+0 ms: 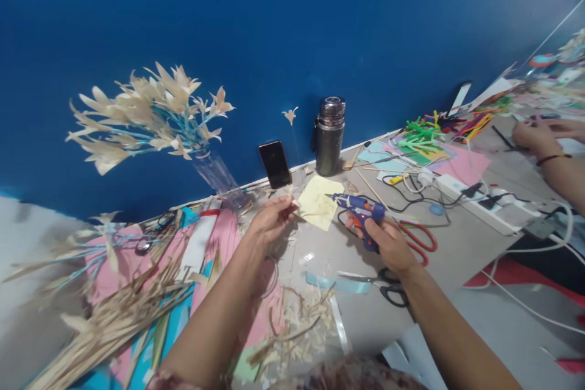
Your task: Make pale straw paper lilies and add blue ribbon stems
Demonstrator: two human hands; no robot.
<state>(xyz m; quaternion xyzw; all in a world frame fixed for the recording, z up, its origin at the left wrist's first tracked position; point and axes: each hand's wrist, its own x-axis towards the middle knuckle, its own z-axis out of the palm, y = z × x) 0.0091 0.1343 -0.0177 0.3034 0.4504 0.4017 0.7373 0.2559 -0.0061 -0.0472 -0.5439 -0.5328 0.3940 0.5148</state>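
Note:
My right hand (388, 241) is wrapped round a blue glue gun (363, 207), whose nozzle points left over a yellow sheet of paper (317, 201). Facing it, my left hand (273, 219) is closed with the fingertips pinched by the sheet's left edge; a small pale bit shows at the tips, too small to name. Behind, a single pale flower (290, 114) stands on a thin stem whose lower end I cannot follow. Black-handled scissors (393, 286) and a light blue ribbon (338, 283) lie below the glue gun, and red-handled scissors (425, 237) rest beside my right hand.
At the back stand a clear vase (217, 177) of pale flowers, a phone (275, 164) and a dark flask (329, 137). Dried husk strips (132, 298) lie left, scraps (297, 323) in front. A power strip (484, 204) with cords and another person's hands (542, 134) are at right.

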